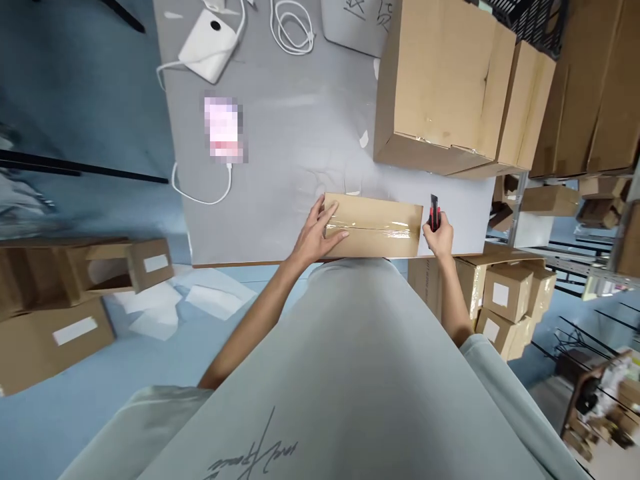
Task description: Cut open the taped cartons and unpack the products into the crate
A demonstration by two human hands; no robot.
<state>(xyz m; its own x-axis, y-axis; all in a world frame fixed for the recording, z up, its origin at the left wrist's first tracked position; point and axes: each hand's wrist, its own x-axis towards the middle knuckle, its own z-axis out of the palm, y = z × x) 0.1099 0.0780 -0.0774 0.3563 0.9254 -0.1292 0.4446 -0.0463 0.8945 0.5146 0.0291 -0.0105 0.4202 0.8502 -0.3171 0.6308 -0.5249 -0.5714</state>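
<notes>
A long taped cardboard box (pixel 373 230) lies at the table's near edge, in front of my body. Clear tape runs along the seam on its top. My left hand (pixel 318 230) grips the box's left end, thumb and forefinger on top and other fingers at the end face. Just past the right end, my right hand (pixel 440 235) is closed round a red and black utility knife (pixel 435 215). The knife points away from me, apart from the box. Whether its blade is out is hard to make out.
Large cardboard boxes (pixel 450 80) stand on the grey table (pixel 280 133) at back right. A blurred-out phone-like item (pixel 223 128), a white device (pixel 209 47) and a coiled white cable (pixel 293 30) lie farther left. Opened cartons (pixel 55 347) sit on the floor at left, stacked boxes (pixel 507 293) at right.
</notes>
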